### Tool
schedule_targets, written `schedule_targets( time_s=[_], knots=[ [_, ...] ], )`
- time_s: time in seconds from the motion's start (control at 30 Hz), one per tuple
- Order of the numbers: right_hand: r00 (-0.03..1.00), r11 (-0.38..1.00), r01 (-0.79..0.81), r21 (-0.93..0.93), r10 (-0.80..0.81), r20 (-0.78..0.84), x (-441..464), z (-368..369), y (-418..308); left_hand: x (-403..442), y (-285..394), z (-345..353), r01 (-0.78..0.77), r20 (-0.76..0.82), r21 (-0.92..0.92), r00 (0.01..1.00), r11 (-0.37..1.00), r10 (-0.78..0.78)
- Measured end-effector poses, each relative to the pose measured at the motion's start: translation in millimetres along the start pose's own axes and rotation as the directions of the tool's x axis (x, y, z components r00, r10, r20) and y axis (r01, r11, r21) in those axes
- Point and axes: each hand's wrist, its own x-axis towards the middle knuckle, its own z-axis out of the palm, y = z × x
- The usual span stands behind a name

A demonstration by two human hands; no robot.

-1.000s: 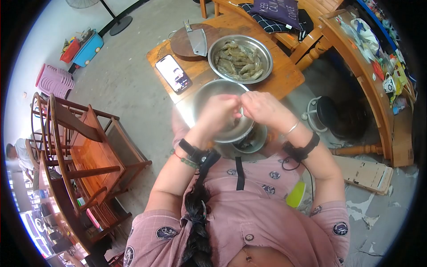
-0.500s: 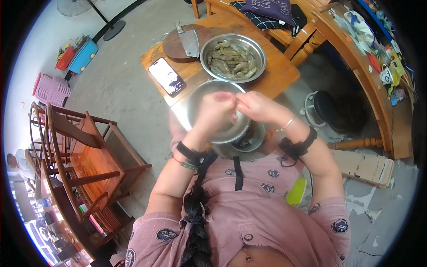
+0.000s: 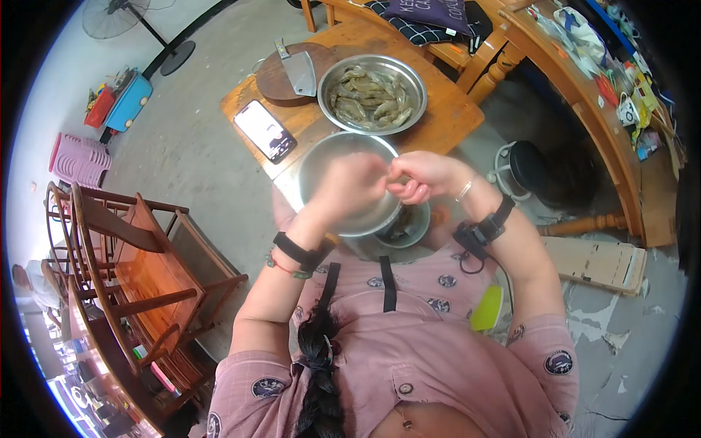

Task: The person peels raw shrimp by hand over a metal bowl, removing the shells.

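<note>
My two hands meet above a wide metal basin [image 3: 310, 171]. My left hand [image 3: 352, 182] is smeared by motion, its fingers bent towards the right hand but not clear. My right hand [image 3: 423, 177] is closed, thumb and fingers pinched together and the other fingers curled. A small brownish bit shows at its fingertips, too little to name. Just beyond stands a steel bowl [image 3: 422, 109] of raw grey-green shrimp [image 3: 369, 95]. Below the basin's near right edge, a smaller bowl [image 3: 418, 235] with dark contents is partly hidden.
On the wooden table [image 3: 445, 109] lie a phone [image 3: 264, 131] and a round chopping board [image 3: 266, 84] with a cleaver [image 3: 299, 71] on it. A black stool [image 3: 527, 169] stands to the right, a wooden chair [image 3: 150, 255] to the left. A person [image 3: 36, 285] is at far left.
My hands stay close together over the basin. The left hand has blurred, and the right has turned so its curled fingers show. The whole view has shifted slightly.
</note>
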Motion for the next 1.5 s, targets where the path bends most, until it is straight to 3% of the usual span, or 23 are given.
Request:
schedule_targets(
  time_s=[0.03,0.1,0.27,0.33,0.37,0.43,0.47,0.53,0.57,0.6,0.63,0.7,0.77,0.9,0.97,1.03,1.2,1.23,1.27,1.3,1.37,1.43,1.5],
  knots=[
    [0.997,0.998,-0.023,0.051,0.019,0.077,0,-3,2,1,1,-1,0.000,0.002,-0.001,1.000,1.000,0.000],
    [0.995,0.997,-0.029,0.078,0.021,0.100,0,-8,6,4,3,-4,-0.321,0.029,0.179,0.947,0.930,0.321],
    [0.987,0.989,-0.060,0.137,0.038,0.157,-7,-4,2,3,10,-5,-0.366,0.029,0.227,0.929,0.903,0.369],
    [0.929,0.886,-0.023,-0.463,-0.153,-0.338,-11,13,-4,3,9,-1,-0.368,0.011,0.249,0.926,0.896,0.377],
    [0.929,0.886,-0.024,-0.463,-0.151,-0.338,-9,17,0,2,7,3,-0.318,-0.056,0.239,0.939,0.917,0.340],
    [0.630,0.213,0.083,-0.974,-0.768,-0.114,-7,32,2,0,3,9,-0.272,-0.122,0.224,0.945,0.936,0.304],
    [0.693,0.221,-0.023,-0.975,-0.699,-0.175,-13,35,-2,-2,2,12,-0.112,-0.159,0.147,0.978,0.983,0.135],
    [0.659,0.195,-0.051,-0.979,-0.730,-0.180,-11,33,2,-2,1,13,0.196,-0.137,-0.022,0.971,0.980,-0.197],
    [0.629,0.166,-0.076,-0.983,-0.757,-0.177,-9,31,4,-2,-2,14,0.195,-0.141,-0.022,0.970,0.980,-0.196],
    [0.631,0.159,-0.073,-0.985,-0.757,-0.169,-7,29,6,-1,-4,14,0.392,-0.033,-0.348,0.903,0.852,-0.428],
    [0.613,0.238,0.000,-0.971,-0.767,-0.188,-7,26,8,0,-5,13,0.542,0.144,-0.605,0.795,0.583,-0.589],
    [0.594,0.315,0.075,-0.946,-0.776,-0.212,-9,18,13,-2,-6,10,0.540,0.170,-0.634,0.795,0.554,-0.582],
    [0.426,0.408,0.172,-0.897,-0.852,-0.306,-14,9,20,-2,-7,7,0.609,0.215,-0.658,0.716,0.444,-0.664],
    [0.513,0.440,-0.203,-0.875,-0.713,-0.478,-35,-14,38,-13,-34,7,0.636,0.245,-0.631,0.707,0.445,-0.663],
    [0.512,0.404,-0.270,-0.874,-0.708,-0.486,-30,-32,59,-17,-40,13,0.625,0.216,-0.646,0.700,0.438,-0.681],
    [0.541,0.390,-0.501,-0.773,-0.555,-0.631,-32,-22,69,-22,-46,20,0.627,0.219,-0.640,0.703,0.444,-0.677],
    [0.573,0.443,-0.539,-0.716,-0.429,-0.698,-26,-25,97,-38,-63,33,0.637,0.218,-0.632,0.692,0.441,-0.688],
    [0.577,0.439,-0.535,-0.721,-0.433,-0.692,-25,-23,95,-42,-71,37,0.606,0.179,-0.571,0.750,0.554,-0.636],
    [0.532,0.364,-0.453,-0.814,-0.622,-0.574,-25,-22,94,-46,-79,41,0.563,0.146,-0.500,0.804,0.658,-0.577],
    [0.459,0.264,-0.378,-0.887,-0.779,-0.427,-25,-19,92,-48,-81,43,0.562,0.140,-0.499,0.803,0.660,-0.579],
    [0.419,0.255,-0.244,-0.936,-0.842,-0.339,-29,16,65,-49,-80,48,0.561,0.110,-0.414,0.812,0.716,-0.573],
    [0.370,0.215,-0.090,-0.973,-0.899,-0.233,-27,32,54,-41,-59,45,0.563,0.081,-0.447,0.799,0.695,-0.596],
    [0.350,0.141,-0.051,-0.989,-0.924,-0.150,-9,39,50,-29,-19,34,0.625,0.142,-0.648,0.662,0.436,-0.736]
  ],
)
